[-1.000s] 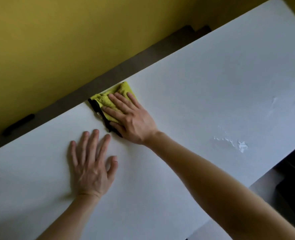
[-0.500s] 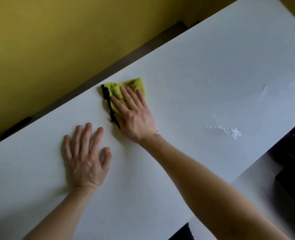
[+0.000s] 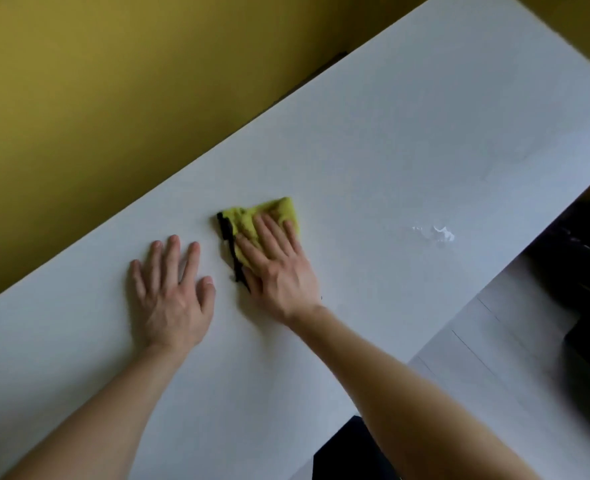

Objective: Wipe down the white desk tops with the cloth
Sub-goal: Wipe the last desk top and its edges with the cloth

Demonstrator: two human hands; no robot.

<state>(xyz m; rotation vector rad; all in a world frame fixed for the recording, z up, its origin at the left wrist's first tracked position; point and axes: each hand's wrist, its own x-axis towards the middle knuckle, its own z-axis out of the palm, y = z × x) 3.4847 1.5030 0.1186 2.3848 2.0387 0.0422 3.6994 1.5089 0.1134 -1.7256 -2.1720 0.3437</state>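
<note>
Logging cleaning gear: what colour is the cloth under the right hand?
Yellow-green cloth with a black edge, seen in the head view.

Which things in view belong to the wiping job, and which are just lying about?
Part of the job: cloth, pressed flat under the right hand; white desk top; shiny wet-looking patch right of the cloth; left hand, flat on the desk top.
Just there: yellow wall; dark things beyond the desk's right edge; lower white surface beside them.
</note>
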